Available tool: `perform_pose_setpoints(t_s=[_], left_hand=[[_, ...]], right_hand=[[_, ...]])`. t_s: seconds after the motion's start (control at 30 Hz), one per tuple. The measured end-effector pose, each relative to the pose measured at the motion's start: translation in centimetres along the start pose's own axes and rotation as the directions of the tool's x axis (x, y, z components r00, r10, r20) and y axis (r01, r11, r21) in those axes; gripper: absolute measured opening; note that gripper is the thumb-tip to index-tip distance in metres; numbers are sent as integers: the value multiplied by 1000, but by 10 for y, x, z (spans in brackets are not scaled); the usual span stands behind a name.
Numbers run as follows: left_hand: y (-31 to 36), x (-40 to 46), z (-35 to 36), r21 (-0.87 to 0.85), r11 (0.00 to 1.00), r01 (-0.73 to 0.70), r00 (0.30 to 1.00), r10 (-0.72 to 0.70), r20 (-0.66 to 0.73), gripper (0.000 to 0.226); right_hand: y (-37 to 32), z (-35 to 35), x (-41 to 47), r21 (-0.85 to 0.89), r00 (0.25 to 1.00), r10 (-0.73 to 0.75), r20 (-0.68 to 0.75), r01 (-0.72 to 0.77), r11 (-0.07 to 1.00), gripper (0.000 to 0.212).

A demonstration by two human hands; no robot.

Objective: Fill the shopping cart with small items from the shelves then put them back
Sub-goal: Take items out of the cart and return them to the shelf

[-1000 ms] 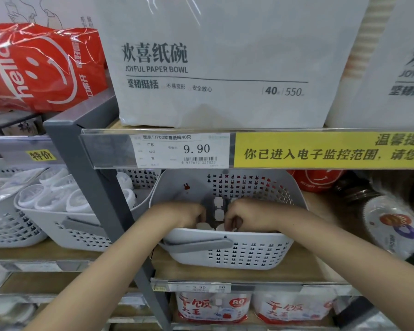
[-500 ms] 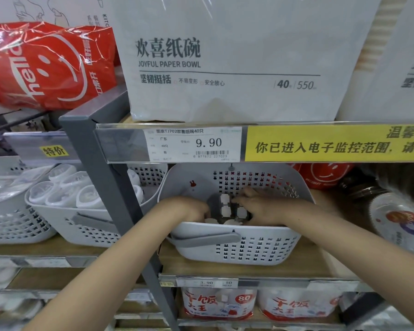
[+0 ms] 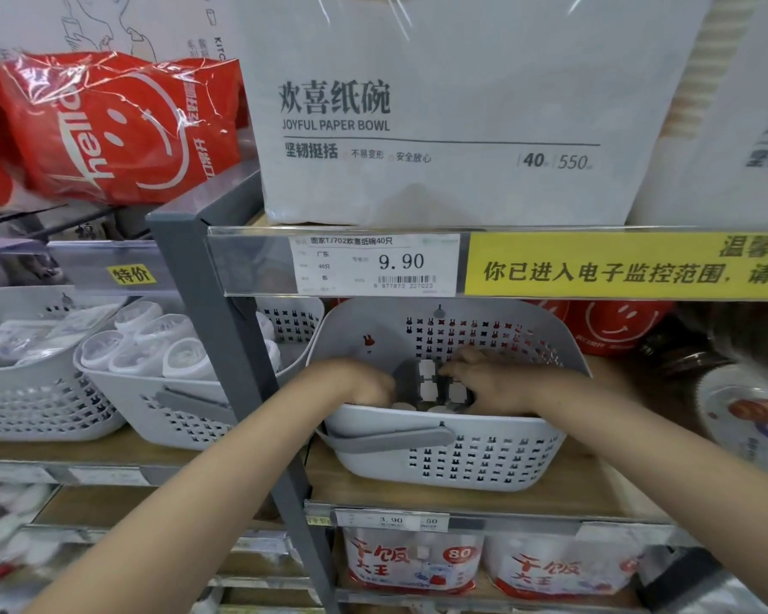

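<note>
Reaching into a shop shelf (image 3: 462, 494), a person works both hands inside a white perforated basket (image 3: 484, 458) that sits on the wooden board below a price rail (image 3: 249, 268) reading 9.90. Above the rail stands a large white pack of paper bowls (image 3: 440, 104), with a red smiley-printed bag (image 3: 107, 130) to its left. Left of the grey upright post (image 3: 222, 347), two more white baskets hold small clear plastic cups (image 3: 151, 343). Beneath the board hang red-and-white packs (image 3: 413, 565) behind a smaller price tag.

Inside the basket, the small items (image 3: 426, 378), white blocks set against a dark grey backing, lie in the middle of the floor, between the two hands. The right hand (image 3: 493, 383) rests over the right side of the cluster, its fingers (image 3: 457, 367) curled down and touching the white blocks; whether this grip actually pinches one cannot be told, since the fingertips are lost among the pieces. The left hand (image 3: 355, 385) sits just left of the cluster, knuckles up and fingers bent down behind the basket's front rim, so the state of its grip cannot be told either. The basket's grey handle (image 3: 395, 436) lies folded against its front wall, below both wrists.
</note>
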State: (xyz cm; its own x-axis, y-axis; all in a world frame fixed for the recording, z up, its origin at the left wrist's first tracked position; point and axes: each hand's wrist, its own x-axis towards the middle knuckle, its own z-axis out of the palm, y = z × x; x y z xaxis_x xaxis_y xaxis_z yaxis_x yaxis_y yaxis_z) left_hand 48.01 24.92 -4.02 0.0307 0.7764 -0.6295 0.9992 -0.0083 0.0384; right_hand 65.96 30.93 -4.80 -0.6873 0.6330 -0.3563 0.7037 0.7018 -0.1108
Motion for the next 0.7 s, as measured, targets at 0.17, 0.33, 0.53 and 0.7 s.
perform_pose_setpoints(t_s=[0.17,0.33,0.53,0.7], left_hand=[[4,-3,-1,-84,996,38,997,-43,-59,31],[1,-2,-1,-226,974,6,978,-53,-203,25],[2,-16,-2,-269,948,-171,693,-79,-717,22],[16,-72,17,-82,923,-375,493,123,-861,36]], right_hand=[[2,-3,-1,61,1000,-1,-25,2,998,66],[1,-8,-5,151,993,-10,-120,28,988,45],[-6,-30,-40,276,945,2,-326,94,957,36],[-25,-23,-77,288,805,18,-594,192,938,34]])
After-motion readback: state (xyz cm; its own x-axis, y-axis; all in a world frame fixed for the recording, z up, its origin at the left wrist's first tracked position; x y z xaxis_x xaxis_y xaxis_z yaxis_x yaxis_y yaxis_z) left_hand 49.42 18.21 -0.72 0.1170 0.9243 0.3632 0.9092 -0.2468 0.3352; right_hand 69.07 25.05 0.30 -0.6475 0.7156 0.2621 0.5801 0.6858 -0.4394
